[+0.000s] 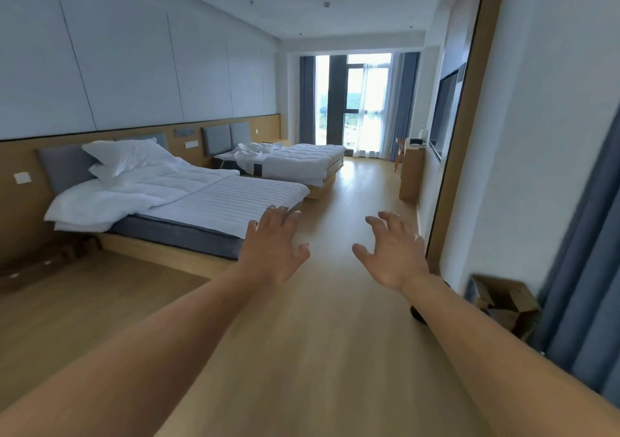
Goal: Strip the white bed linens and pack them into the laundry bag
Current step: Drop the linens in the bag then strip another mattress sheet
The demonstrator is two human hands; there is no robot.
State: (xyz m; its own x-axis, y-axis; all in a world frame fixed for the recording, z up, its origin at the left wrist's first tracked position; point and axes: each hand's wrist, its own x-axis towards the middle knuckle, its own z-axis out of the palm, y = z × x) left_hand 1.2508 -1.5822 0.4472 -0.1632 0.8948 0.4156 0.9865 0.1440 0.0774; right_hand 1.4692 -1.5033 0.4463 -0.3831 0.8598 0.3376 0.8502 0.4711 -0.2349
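Two beds stand along the left wall. On the near bed (188, 232) lie a rumpled white duvet (134, 195), white pillows (127, 156) and a striped white mattress pad (235, 201). On the far bed (302, 161) a crumpled white sheet (255, 151) is heaped at the head end. My left hand (273, 247) and my right hand (391, 252) are stretched out in front of me over the wooden floor, fingers spread, holding nothing and short of the near bed's foot. No laundry bag is in view.
Wooden floor (335, 302) runs between the beds and the right wall toward a window with curtains (365, 104). A desk (411, 171) and wall TV (444, 111) are on the right. An open cardboard box (503, 305) sits by a blue curtain (583, 268) at near right.
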